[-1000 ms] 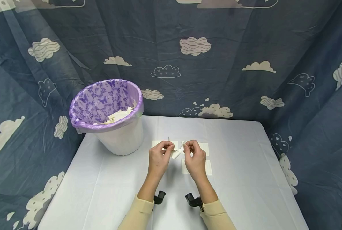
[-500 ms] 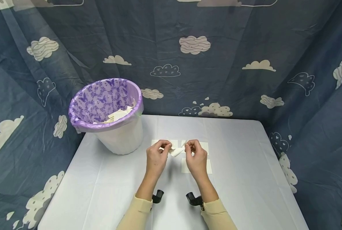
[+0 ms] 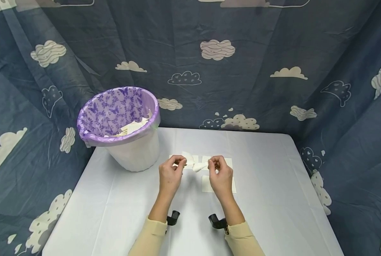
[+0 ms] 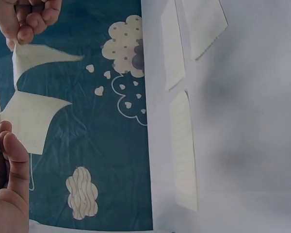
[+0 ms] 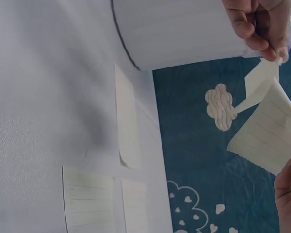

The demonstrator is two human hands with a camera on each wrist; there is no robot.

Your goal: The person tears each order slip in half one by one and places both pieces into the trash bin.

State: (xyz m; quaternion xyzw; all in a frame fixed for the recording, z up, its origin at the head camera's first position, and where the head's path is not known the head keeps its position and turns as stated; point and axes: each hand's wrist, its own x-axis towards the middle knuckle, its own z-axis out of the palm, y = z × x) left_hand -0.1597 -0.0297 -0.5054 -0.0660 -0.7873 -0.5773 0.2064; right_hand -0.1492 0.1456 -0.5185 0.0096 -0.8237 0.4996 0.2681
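My left hand (image 3: pixel 170 172) and right hand (image 3: pixel 220 176) each pinch one side of a cream lined sheet of paper (image 3: pixel 200 166) over the middle of the table. A tear splits the paper into two flaps, as the left wrist view shows; a narrow strip between them appears to join the halves (image 4: pixel 31 119). The right wrist view shows faint ruled lines on the half (image 5: pixel 266 128) by my right hand. Under and behind the hands lie three more paper sheets, one at the front right (image 3: pixel 209 184), one at the back right (image 3: pixel 227 162) and one at the back left (image 4: pixel 185 150).
A white bin (image 3: pixel 136 156) stands at the table's back left, lined with a purple butterfly-patterned bag (image 3: pixel 113 110). Pale paper pieces (image 3: pixel 133 128) lie inside it. A dark cloud-print curtain (image 3: pixel 248 89) hangs behind and beside the white table (image 3: pixel 273 199).
My hands have moved apart, the left one further to the left. The paper between them has opened out along its tear.
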